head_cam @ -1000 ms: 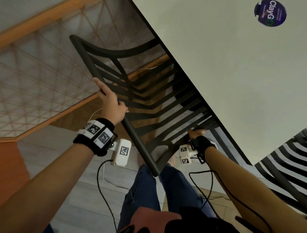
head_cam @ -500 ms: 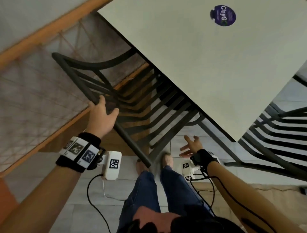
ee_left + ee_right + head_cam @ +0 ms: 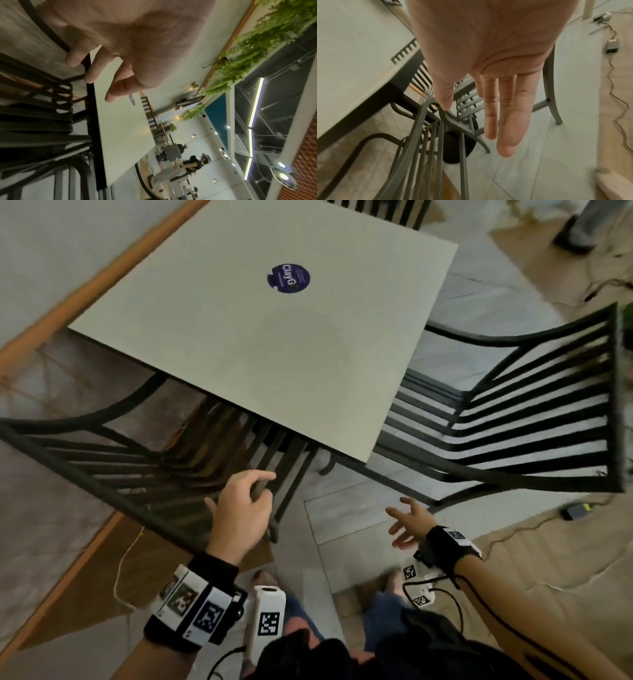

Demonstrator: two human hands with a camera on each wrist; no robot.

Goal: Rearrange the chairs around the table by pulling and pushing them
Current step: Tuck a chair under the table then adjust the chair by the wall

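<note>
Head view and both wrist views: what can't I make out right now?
- Left chair: seat front hidden under the table, head view.
- Left hand: contact with the chair unclear; motion blur, both views.
- Right chair: legs cut off, head view.
- Sticker: small print unreadable.

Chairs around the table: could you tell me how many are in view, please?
3: one chair tucked under the table's near-left edge, one at its right side, and part of one at the far edge. Others may be hidden.
</note>
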